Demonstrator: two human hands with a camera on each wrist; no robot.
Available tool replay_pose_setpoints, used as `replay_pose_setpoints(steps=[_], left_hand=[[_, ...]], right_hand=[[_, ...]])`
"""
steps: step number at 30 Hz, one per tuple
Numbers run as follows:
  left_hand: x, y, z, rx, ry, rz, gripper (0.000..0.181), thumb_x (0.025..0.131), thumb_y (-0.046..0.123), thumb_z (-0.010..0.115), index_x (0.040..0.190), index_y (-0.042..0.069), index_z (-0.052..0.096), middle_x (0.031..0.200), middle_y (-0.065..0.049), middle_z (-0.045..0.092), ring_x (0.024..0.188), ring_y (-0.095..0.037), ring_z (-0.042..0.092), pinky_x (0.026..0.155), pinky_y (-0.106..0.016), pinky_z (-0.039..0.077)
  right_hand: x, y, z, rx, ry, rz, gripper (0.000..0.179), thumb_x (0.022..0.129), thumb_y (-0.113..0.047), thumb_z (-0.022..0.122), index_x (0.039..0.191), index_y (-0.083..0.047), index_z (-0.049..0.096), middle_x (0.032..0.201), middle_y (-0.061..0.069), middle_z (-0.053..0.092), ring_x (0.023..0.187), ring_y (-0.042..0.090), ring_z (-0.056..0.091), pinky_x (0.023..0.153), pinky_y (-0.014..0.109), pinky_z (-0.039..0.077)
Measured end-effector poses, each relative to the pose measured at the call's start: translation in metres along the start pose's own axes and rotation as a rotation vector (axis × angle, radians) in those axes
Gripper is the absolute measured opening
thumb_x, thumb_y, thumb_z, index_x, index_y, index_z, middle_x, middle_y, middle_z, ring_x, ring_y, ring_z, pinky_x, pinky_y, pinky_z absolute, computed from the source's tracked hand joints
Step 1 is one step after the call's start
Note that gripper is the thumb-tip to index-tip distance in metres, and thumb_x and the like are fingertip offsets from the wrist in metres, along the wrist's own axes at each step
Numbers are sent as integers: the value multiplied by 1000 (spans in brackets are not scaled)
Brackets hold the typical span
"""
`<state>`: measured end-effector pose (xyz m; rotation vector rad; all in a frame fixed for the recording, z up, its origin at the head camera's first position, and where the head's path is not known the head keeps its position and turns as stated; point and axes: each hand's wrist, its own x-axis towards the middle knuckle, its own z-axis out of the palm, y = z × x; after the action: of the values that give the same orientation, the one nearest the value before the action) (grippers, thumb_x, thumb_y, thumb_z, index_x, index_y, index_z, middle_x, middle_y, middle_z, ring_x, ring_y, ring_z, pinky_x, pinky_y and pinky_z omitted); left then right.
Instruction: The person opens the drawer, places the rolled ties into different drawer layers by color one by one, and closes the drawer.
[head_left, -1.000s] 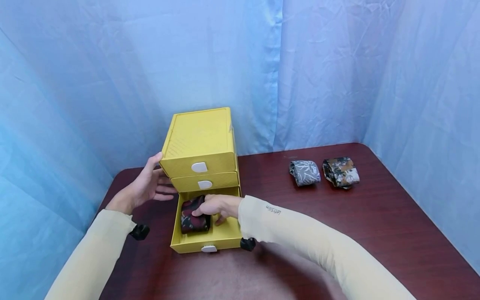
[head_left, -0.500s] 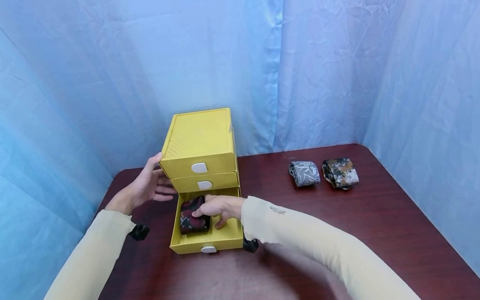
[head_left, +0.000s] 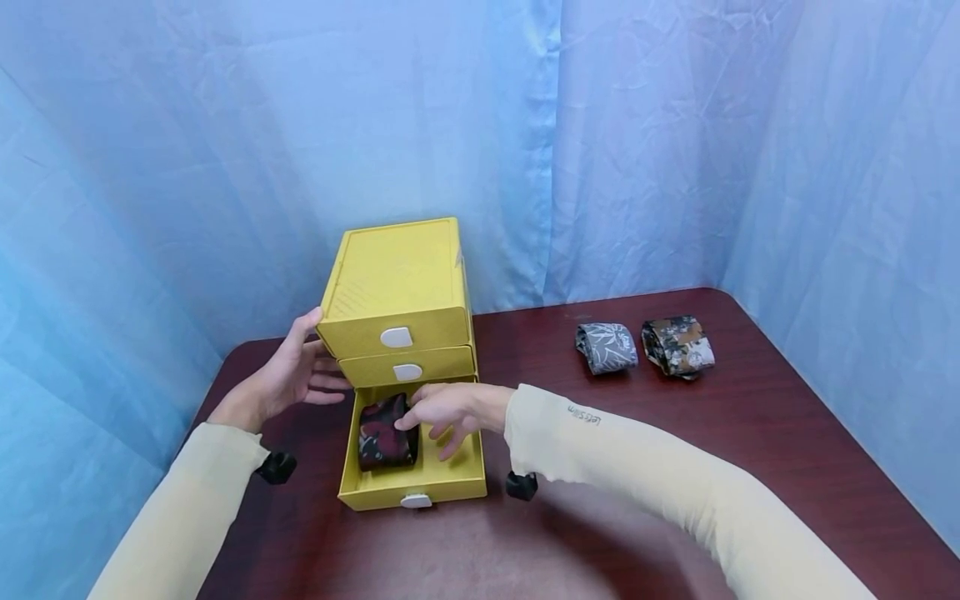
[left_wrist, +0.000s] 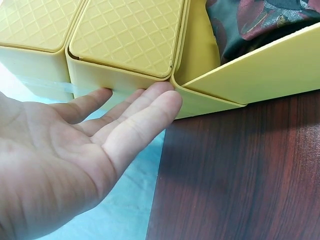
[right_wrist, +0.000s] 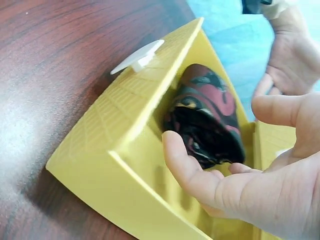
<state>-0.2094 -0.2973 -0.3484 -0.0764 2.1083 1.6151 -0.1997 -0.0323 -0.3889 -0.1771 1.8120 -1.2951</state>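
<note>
A rolled-up dark cloth with a maroon pattern lies in the left part of the pulled-out bottom drawer of a yellow drawer unit. My right hand hovers over the drawer just right of the roll, fingers spread and loosely bent. In the right wrist view the roll shows its hollow end, with the fingertips beside it and nothing gripped. Against the unit's left side rests my left hand, fingers straight. The left wrist view shows its fingertips at the unit's yellow side wall.
A grey rolled cloth with a white leaf print and a brown, black and white patterned roll lie on the right of the dark red table. The two upper drawers are closed. Blue curtains hang behind and at both sides.
My right hand has drawn back slightly to the right, off the maroon-patterned roll, which stays in the drawer. The left hand keeps its place at the unit's side.
</note>
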Motion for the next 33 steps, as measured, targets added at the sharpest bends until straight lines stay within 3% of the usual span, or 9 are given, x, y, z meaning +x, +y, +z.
replay_pose_setpoints(steps=[9, 15, 20, 33], left_hand=[[0, 0, -1, -1, -9, 12, 108, 91, 83, 20, 159, -1, 21, 149, -34, 40, 122, -45, 58, 96, -51, 52], [-1, 0, -1, 0, -4, 9, 109, 90, 83, 20, 158, -3, 21, 149, -35, 41, 124, -48, 56, 96, -52, 52], [-1, 1, 0, -3, -2, 5, 110, 90, 84, 21, 157, -4, 23, 147, -34, 42, 124, -48, 56, 96, -52, 52], [-1, 0, -1, -2, -4, 5, 110, 90, 84, 21, 156, -5, 24, 147, -34, 43, 124, -48, 56, 96, -52, 52]], right_hand=[[-21, -6, -19, 56, -152, -53, 50, 96, -20, 70, 139, -2, 49, 139, 22, 51, 126, 46, 52, 83, 55, 57], [-32, 0, -27, 81, -292, -108, 43, 101, -17, 62, 138, 5, 54, 134, 23, 59, 126, 44, 55, 85, 51, 57], [-40, 8, -30, 80, -435, -152, 44, 105, -17, 56, 140, 8, 53, 139, 25, 57, 124, 37, 60, 91, 49, 55], [-51, 26, -25, -52, -584, -226, 40, 108, -18, 49, 139, 8, 54, 136, 19, 62, 126, 32, 60, 101, 40, 50]])
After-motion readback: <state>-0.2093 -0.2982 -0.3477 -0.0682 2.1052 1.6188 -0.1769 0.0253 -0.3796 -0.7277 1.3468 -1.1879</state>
